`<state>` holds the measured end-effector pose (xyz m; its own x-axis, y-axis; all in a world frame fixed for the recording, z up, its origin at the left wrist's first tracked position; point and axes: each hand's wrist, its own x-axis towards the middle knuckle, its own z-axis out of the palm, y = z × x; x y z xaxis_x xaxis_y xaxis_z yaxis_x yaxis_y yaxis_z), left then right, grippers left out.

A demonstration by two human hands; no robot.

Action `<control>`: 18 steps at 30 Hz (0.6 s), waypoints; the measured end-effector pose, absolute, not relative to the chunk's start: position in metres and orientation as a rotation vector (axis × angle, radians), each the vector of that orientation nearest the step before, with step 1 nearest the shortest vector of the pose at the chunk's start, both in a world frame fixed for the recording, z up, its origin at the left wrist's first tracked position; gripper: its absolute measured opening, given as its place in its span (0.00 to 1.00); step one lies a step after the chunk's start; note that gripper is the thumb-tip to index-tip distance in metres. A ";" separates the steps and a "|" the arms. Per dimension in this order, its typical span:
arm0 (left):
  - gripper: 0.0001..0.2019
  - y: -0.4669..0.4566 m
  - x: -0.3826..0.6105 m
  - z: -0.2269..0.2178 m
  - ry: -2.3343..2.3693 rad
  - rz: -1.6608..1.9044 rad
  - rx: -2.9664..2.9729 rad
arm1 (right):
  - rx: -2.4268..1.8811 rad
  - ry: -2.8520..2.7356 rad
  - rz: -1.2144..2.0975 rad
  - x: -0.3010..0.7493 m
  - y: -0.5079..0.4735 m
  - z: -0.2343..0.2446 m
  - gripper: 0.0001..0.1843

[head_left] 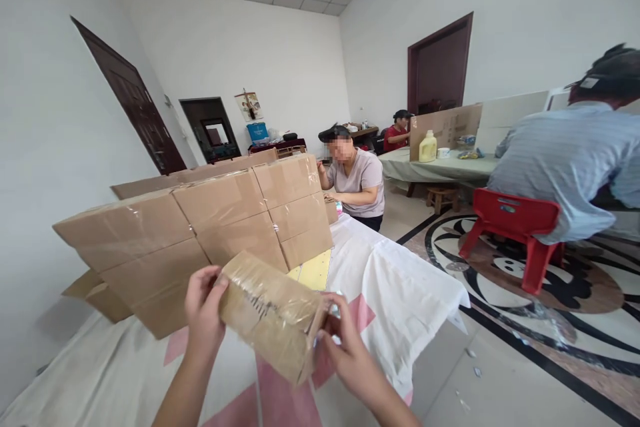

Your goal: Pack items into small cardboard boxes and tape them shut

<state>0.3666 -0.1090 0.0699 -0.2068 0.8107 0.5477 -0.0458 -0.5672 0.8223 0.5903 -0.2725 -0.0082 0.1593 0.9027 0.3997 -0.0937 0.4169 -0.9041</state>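
A small cardboard box [270,312], wrapped in clear tape with dark print on its upper face, is held tilted above the cloth-covered table [385,293]. My left hand [206,300] grips its left end, thumb on the near face. At the right end, my right hand [345,340] has its fingers curled against the box's edge; part of the fingertips is hidden. Just beyond the box stands a wall of taped cardboard cartons [225,213]. A yellow sheet [316,271] lies on the cloth beside them.
Across the table sits a person in a light top [357,180]. To the right, another person [565,147] sits on a red plastic chair [517,213] by a second table [400,165] with a yellow jug [428,147]. An opened carton [103,297] is at the left.
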 end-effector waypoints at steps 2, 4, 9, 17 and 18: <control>0.10 -0.103 0.416 0.100 0.864 1.878 1.623 | -0.922 -1.163 0.765 0.621 -0.277 0.014 0.24; 0.05 -0.094 0.469 0.122 0.810 1.839 1.880 | -0.943 -1.112 0.708 0.654 -0.277 0.024 0.24; 0.04 -0.053 0.593 0.111 0.620 1.488 2.100 | -1.073 -0.911 0.504 0.731 -0.258 -0.003 0.26; 0.06 0.004 0.680 -0.007 0.690 1.235 1.989 | -1.268 -0.727 0.623 0.794 -0.232 -0.076 0.31; 0.06 0.006 0.682 -0.016 0.689 1.235 1.972 | -1.252 -0.716 0.660 0.796 -0.230 -0.081 0.31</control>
<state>0.6820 0.0064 -0.0156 0.4040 0.7385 0.5397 0.0714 -0.6137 0.7863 0.7965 -0.2302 -0.0808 0.6176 0.7776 0.1178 -0.0542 0.1914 -0.9800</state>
